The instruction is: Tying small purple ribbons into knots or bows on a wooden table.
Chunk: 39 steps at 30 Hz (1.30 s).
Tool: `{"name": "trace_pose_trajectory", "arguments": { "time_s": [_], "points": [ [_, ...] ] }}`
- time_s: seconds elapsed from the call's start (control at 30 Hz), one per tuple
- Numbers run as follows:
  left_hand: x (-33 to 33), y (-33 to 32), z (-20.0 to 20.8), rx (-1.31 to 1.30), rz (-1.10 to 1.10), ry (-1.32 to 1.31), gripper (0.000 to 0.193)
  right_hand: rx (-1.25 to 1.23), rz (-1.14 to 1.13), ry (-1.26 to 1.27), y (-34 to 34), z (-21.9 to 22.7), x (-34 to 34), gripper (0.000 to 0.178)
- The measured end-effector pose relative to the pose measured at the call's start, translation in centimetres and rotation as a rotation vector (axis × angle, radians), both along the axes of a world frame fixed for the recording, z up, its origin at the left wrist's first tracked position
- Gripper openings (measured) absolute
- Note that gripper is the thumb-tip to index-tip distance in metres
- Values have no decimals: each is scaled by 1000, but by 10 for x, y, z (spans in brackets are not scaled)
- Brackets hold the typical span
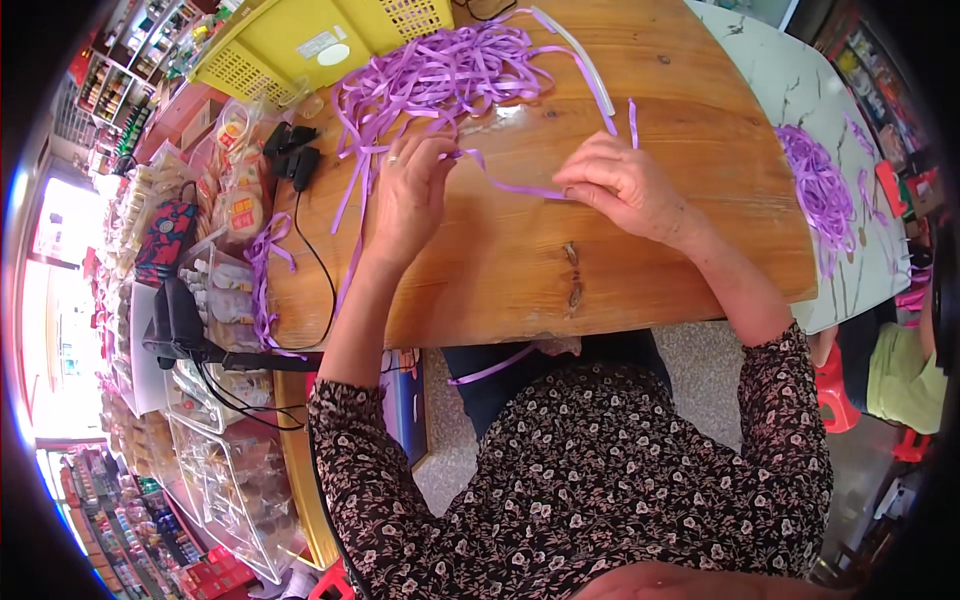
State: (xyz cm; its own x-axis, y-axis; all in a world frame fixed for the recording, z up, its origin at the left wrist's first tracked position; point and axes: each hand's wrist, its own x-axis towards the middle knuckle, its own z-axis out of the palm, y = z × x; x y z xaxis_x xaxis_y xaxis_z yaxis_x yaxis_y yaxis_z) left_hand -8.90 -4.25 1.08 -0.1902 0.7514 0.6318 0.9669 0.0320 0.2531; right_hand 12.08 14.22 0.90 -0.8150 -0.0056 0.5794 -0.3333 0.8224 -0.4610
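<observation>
A length of purple ribbon (520, 188) runs between my two hands over the wooden table, sagging a little in the middle. My left hand (412, 190), with a ring on one finger, pinches it at one end. At the other, my right hand (622, 185) grips the ribbon between thumb and fingers, and a short piece of ribbon sticks up behind that hand. Beyond my left hand lies a large tangled heap of purple ribbon (440, 75). A long pale strip (575, 60) lies beside the heap, its near end close to my right hand.
A yellow plastic basket (320, 45) stands at the far left. Black devices with a cable (295, 160) lie by the left edge, near packaged goods (240, 190). On a white marbled table (760, 60) to the right lies another ribbon pile (815, 190). A person in light green (905, 365) sits there.
</observation>
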Motion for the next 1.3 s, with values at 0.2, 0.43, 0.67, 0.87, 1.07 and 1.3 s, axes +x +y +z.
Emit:
{"name": "trace_pose_trajectory", "arguments": {
  "time_s": [0.2, 0.43, 0.67, 0.87, 1.07, 1.3],
  "points": [
    [73, 2, 36, -17, -356, -1081, 10, 145, -86, 239, -17, 33, 14, 48],
    [103, -9, 57, -49, -290, -1088, 22, 58, -60, 298, -39, 51, 42, 52],
    [138, -16, 79, -127, -473, -1273, 18, 115, 5, 390, -40, 55, 62, 33],
    [164, -18, 81, -162, -377, -1247, 13, 162, -26, 451, -47, 63, 78, 23],
    [168, -21, 88, -242, -464, -1074, 9, 274, -49, 442, -49, 73, 111, 20],
    [154, -47, 109, -181, -334, -701, 5, 202, -324, 354, -11, 98, 189, 20]
  ]
}}
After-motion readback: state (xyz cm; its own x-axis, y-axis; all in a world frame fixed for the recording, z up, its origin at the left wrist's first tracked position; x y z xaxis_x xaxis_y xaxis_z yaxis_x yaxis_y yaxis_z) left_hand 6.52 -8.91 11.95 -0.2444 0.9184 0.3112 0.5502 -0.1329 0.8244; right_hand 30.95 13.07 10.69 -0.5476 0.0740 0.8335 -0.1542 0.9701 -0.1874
